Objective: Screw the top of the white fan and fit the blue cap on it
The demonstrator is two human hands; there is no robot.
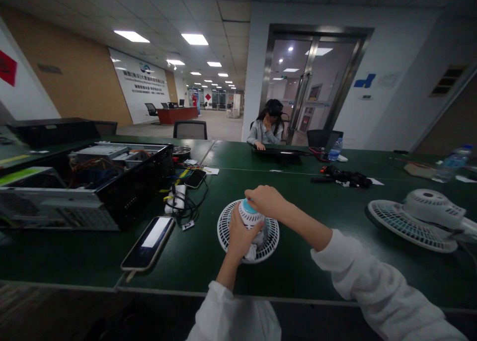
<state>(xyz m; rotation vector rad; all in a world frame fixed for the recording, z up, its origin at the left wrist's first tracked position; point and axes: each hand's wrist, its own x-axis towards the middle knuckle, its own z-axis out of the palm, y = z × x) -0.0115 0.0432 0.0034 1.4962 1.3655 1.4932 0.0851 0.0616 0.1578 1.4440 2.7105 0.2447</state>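
Green table (298, 261) | left hand (240, 237), right hand (269, 201) gripping white fan (249, 216) | wall lettering (149, 82) too small to read

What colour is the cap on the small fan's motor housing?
Light blue; the cap sits atop the white small fan, under the right hand. Head view.

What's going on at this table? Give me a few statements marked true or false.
1. The left hand and right hand both hold the fan. True.
2. A phone lies right of the fan. False: it lies to its left.
3. A second fan lies on the table. True.
4. Nobody sits across the table. False: a person sits there.
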